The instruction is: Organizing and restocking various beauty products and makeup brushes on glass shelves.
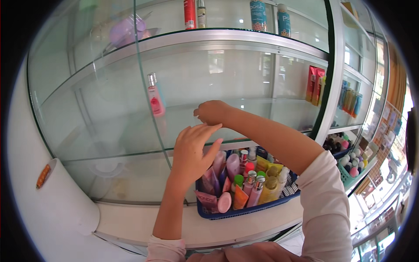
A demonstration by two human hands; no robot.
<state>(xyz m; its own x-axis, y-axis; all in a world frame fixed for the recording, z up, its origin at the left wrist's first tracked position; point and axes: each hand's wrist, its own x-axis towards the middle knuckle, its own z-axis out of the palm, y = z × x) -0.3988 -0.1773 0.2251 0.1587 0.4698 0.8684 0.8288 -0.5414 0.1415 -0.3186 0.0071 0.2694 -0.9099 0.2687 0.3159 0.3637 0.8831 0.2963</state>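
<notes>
My left hand (195, 147) is raised above the left end of a blue plastic basket (209, 216), thumb and fingers apart and nothing in it. My right hand (212, 112) reaches over the glass shelf (248, 111) with its fingers bent down. Its palm side is hidden, so I cannot tell if it holds anything. Left of it, a pink spray bottle (155, 100) with a silver cap stands upright at the edge of a glass sliding door (144, 82). A pale blue bottle (160, 90) is partly behind it. Pink, yellow and green-capped cosmetic bottles (257, 190) and tubes pack the basket.
On the upper shelf (229, 35) stand a red can (189, 14), a small bottle (201, 14) and two blue Posh cans (258, 16). Red tubes (315, 85) lean at the right. A green basket (347, 178) sits beyond the metal post (337, 65). A white cylinder (65, 193) borders the left.
</notes>
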